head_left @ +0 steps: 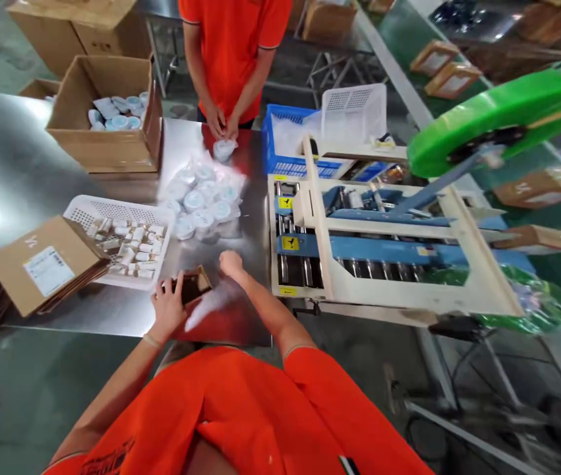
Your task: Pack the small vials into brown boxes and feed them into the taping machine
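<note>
My left hand (169,307) grips the side of a small brown cardboard box (202,282), its top open, near the front edge of the metal table. To the right, my right hand (231,263) is closed like a fist; whatever it may hold is hidden. A blurred whitish, see-through piece (208,307) lies between the box and my right forearm. Beyond my hands is a pile of round, pale-blue-topped packs (204,201) in clear plastic. A white perforated basket (165,227) with several small white-and-tan items stands left of the box.
Flat cardboard boxes (45,267) are stacked at left. An open carton (112,150) holds more packs. Across the table a co-worker's hands (223,126) hold one pack. At right stand a roller taping machine (383,244) with a green tape roll (438,142) and a blue crate (285,165).
</note>
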The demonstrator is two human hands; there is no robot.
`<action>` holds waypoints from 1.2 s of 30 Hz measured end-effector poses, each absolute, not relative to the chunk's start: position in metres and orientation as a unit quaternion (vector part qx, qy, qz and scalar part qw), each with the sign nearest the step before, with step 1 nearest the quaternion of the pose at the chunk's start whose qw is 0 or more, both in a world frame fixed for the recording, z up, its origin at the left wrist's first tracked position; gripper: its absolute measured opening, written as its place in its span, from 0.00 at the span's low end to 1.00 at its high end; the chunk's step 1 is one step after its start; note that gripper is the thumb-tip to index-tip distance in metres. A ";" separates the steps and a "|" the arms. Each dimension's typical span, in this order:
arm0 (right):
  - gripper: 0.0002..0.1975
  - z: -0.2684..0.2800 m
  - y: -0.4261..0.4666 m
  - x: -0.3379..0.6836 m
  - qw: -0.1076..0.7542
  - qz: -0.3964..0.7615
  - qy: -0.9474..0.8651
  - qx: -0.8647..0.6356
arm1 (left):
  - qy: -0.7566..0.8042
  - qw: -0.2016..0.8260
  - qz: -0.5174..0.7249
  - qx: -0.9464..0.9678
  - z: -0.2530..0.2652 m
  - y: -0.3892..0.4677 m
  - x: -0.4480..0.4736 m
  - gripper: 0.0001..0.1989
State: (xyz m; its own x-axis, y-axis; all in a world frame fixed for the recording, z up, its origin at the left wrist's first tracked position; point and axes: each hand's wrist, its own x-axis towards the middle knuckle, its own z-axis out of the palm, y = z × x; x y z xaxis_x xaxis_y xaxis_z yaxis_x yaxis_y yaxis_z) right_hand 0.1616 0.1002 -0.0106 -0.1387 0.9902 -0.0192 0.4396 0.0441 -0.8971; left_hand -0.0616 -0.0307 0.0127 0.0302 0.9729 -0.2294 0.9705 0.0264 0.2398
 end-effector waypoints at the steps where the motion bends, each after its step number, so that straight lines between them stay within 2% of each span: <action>1: 0.17 -0.008 0.131 0.154 0.322 0.388 -0.645 -0.574 | 0.690 0.157 0.001 0.707 0.010 -0.032 -0.061 0.43; 6: 0.18 -0.001 0.262 0.077 0.107 0.293 -0.761 -0.569 | 0.686 0.146 0.013 0.712 -0.006 -0.032 -0.063 0.45; 9: 0.14 -0.008 0.291 0.037 0.050 0.303 -0.759 -0.574 | 0.687 0.135 0.014 0.714 -0.012 -0.033 -0.063 0.47; 13: 0.40 -0.024 0.284 0.022 -0.029 0.306 -0.743 -0.594 | 0.683 0.120 0.019 0.720 -0.014 -0.034 -0.063 0.46; 14: 0.44 -0.026 0.278 0.023 -0.047 0.304 -0.741 -0.597 | 0.680 0.122 0.022 0.723 -0.015 -0.034 -0.064 0.46; 16: 0.45 -0.029 0.264 0.029 -0.076 0.304 -0.744 -0.590 | 0.676 0.131 0.029 0.725 -0.016 -0.034 -0.066 0.47; 21: 0.41 -0.018 0.205 0.066 -0.050 0.272 -0.775 -0.568 | 0.649 0.173 0.099 0.734 -0.026 -0.032 -0.075 0.51; 23: 0.39 -0.008 0.172 0.090 0.016 0.236 -0.775 -0.587 | 0.626 0.199 0.157 0.738 -0.033 -0.029 -0.079 0.53; 26: 0.31 0.011 0.114 0.128 0.162 0.159 -0.780 -0.583 | 0.586 0.247 0.251 0.730 -0.045 -0.024 -0.081 0.55; 28: 0.24 0.022 0.073 0.147 0.202 0.131 -0.816 -0.525 | 0.577 0.273 0.307 0.706 -0.054 -0.020 -0.078 0.57; 31: 0.22 0.029 0.023 0.154 0.125 0.163 -0.879 -0.430 | 0.576 0.281 0.360 0.678 -0.062 -0.018 -0.071 0.60; 36: 0.35 0.018 0.021 0.125 -0.078 0.260 -0.860 -0.432 | 0.523 0.258 0.348 0.734 -0.061 -0.015 -0.063 0.51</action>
